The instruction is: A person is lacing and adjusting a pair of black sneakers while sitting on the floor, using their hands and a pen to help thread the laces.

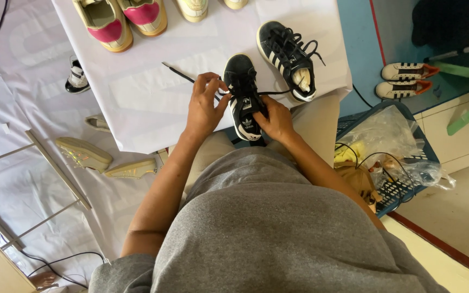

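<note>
Black sneaker [243, 103] is sitting at the tabletop [147, 92] edge; left hand [204, 106] is pinching its black lace [179, 72], right hand [276, 120] is gripping its heel. Tugging hard could be dragging it off.

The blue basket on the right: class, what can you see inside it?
Inside the blue basket lie a crumpled clear plastic bag, something yellow and thin dark cables. What lies beneath the bag and at the bottom is covered.
</note>
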